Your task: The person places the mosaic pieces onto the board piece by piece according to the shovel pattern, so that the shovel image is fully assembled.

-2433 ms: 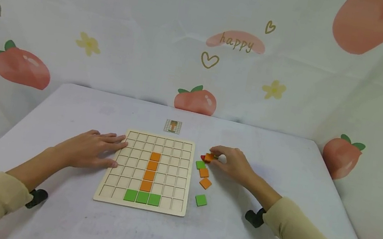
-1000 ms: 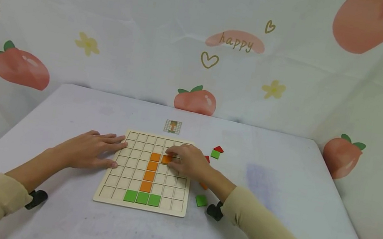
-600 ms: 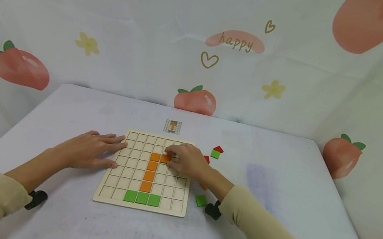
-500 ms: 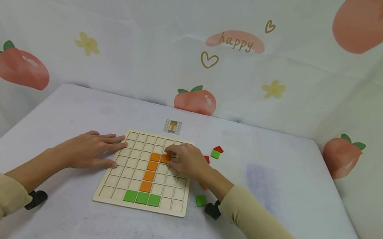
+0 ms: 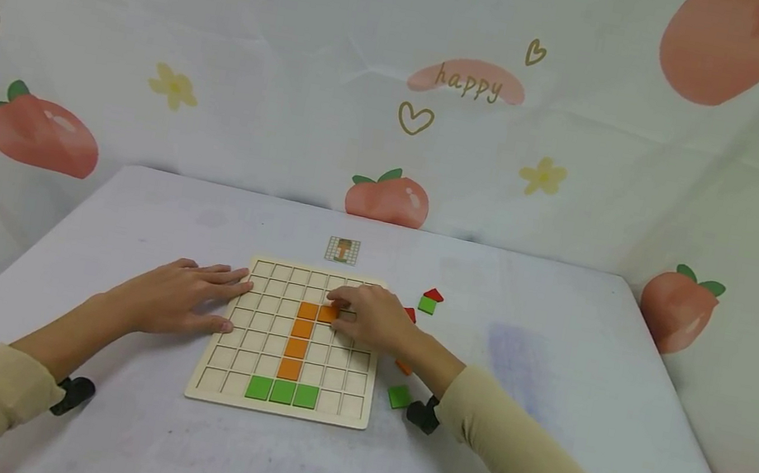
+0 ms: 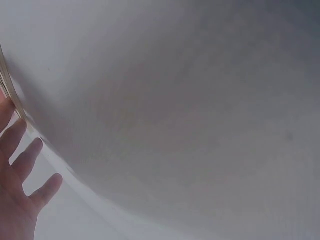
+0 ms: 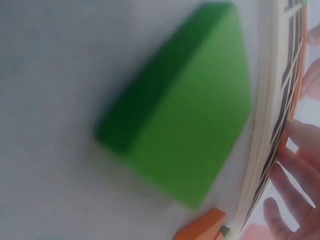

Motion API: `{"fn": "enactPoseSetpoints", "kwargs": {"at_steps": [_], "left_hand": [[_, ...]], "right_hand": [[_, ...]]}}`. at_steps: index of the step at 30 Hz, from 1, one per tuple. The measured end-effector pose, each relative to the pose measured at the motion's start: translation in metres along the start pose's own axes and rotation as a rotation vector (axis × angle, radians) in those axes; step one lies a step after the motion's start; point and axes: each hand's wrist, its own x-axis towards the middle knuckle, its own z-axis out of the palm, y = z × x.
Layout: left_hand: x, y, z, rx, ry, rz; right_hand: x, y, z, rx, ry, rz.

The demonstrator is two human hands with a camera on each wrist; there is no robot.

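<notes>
A pale wooden grid board (image 5: 339,357) lies on the table. Several orange square tiles (image 5: 295,348) form a column in it, above a row of three green square tiles (image 5: 281,392). My right hand (image 5: 371,320) pinches another orange tile (image 5: 327,314) between thumb and fingertips, right against the column's top tile; part of it is hidden by the fingers. The left hand (image 5: 184,299) lies spread at the board's left edge, fingertips and thumb on the rim. In the left wrist view the fingers (image 6: 27,159) show straight and apart.
Right of the board lie a loose green tile (image 5: 399,396), a partly hidden orange tile (image 5: 404,367), a red piece (image 5: 410,314), and a red triangle (image 5: 433,295) touching a green tile (image 5: 426,305). Behind the board is a small pattern card (image 5: 343,250). A printed cloth (image 5: 299,89) hangs behind the table.
My right hand has carried the orange tile from the loose pieces leftward onto the board, then shifted it slightly left against the top orange tile. The left hand has stayed put.
</notes>
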Motion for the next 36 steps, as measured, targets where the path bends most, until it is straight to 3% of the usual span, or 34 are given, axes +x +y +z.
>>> {"fn": "enactPoseSetpoints", "kwargs": {"at_steps": [15,24,31,36], "left_hand": [[0.001,0.002,-0.001,-0.012,0.005,0.011],[0.001,0.001,0.001,-0.002,0.002,0.007],[0.000,0.000,0.000,0.010,0.004,0.013],[0.000,0.001,0.000,0.013,0.013,0.023]], "right_hand": [[-0.013,0.002,-0.007,0.046,-0.048,0.001],[-0.046,0.018,-0.028,0.117,-0.006,0.020],[-0.073,0.036,-0.038,0.157,0.058,-0.025],[-0.089,0.044,-0.041,0.185,0.033,-0.015]]}}
